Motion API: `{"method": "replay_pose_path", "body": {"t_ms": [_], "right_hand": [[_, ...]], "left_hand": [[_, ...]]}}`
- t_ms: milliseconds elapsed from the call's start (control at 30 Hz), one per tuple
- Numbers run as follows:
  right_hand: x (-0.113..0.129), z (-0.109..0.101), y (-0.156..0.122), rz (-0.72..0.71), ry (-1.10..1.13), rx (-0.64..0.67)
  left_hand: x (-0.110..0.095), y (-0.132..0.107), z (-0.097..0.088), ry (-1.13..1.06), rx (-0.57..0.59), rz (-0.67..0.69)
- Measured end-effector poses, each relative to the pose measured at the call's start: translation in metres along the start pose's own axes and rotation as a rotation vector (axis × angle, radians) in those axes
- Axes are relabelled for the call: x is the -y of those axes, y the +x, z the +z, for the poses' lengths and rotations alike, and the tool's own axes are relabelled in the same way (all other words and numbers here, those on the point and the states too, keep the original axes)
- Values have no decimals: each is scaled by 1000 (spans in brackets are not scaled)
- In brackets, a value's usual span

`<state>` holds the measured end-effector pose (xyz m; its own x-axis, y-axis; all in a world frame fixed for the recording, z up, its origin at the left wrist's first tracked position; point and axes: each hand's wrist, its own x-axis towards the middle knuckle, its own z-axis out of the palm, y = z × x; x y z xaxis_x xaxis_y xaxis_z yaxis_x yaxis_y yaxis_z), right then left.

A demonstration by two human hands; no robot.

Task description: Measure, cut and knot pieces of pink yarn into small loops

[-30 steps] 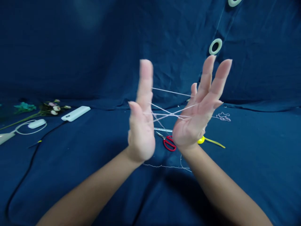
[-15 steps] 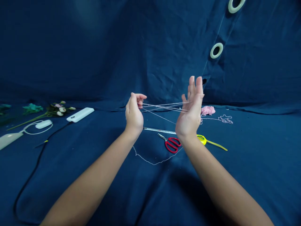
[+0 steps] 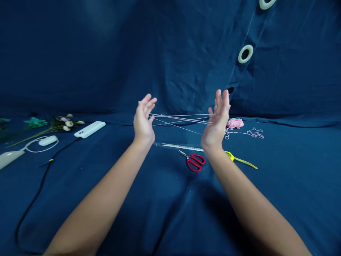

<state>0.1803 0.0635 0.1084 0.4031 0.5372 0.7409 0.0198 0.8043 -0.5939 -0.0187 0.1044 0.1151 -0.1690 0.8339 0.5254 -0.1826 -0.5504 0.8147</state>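
Several strands of pale pink yarn stretch taut and crossing between my two raised hands. My left hand is open, its fingers spread and the yarn looped about them. Facing it, my right hand stands open and upright, fingers stretched out, with strands running across its palm. How the loops pass round each finger cannot be made out fully. Below the yarn lie scissors with red handles, and a pulled-out tape measure whose yellow case is partly behind my right wrist.
A pink yarn ball with a loose tail lies behind my right hand. To the left are a white power strip with a black cord, a white plug with cable and artificial flowers. A blue cloth covers the surface.
My left hand has moved left, away from the right one, and its bent fingers have spread. The yarn strand that hung in a slack curve below my hands no longer shows there.
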Motion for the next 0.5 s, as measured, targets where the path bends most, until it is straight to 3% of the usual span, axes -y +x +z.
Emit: {"method": "replay_pose_path", "body": {"t_ms": [167, 300, 400, 500], "right_hand": [[-7, -12, 14, 247, 226, -13], [-25, -28, 19, 487, 373, -65], [-47, -43, 23, 665, 418, -21], [-62, -48, 23, 612, 343, 11]], "left_hand": [[-7, 14, -13, 21, 104, 102], [-12, 7, -10, 112, 64, 210], [-18, 1, -6, 201, 71, 327], [-22, -1, -6, 266, 171, 450]]}}
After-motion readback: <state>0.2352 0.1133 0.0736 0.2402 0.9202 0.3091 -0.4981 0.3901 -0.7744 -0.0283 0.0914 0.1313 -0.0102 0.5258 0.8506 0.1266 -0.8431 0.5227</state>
